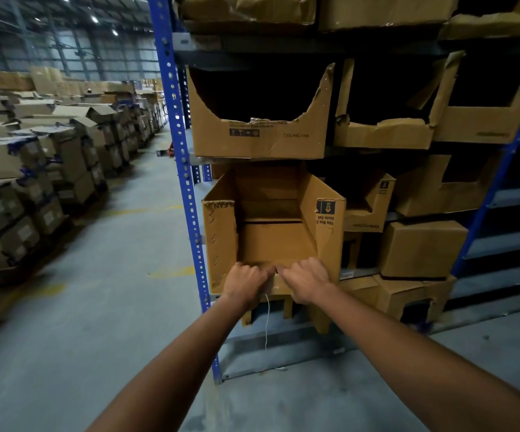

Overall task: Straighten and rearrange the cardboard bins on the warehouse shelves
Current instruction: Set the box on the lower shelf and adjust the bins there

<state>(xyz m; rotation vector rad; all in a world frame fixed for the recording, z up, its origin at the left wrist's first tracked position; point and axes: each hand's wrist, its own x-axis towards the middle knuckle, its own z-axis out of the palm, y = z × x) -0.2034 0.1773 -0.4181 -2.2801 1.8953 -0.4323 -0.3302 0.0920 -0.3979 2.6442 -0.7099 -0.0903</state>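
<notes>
Warehouse aisle with a grey concrete floor (121,307), seen from a head camera: stacked cartons (34,169) line the left side under roof lights, while a rack with a blue perforated post (187,188) stands on the right. Both of the person's bare arms reach to one open-topped cardboard bin (271,226) that juts out from a lower shelf beside the post. The left hand (246,283) and right hand (307,280), knuckles nearly touching, are each curled over the bin's low cut-down front edge, gripping it. The bin is brown, creased and empty, with upside-down print and an arrow label on its right wall. A thin white string (267,322) hangs below the hands. Directly above sits a second bin (261,138) with a torn, scooped front, printed "CEILING FAN". Three more worn bins show to the right on the same two levels.
</notes>
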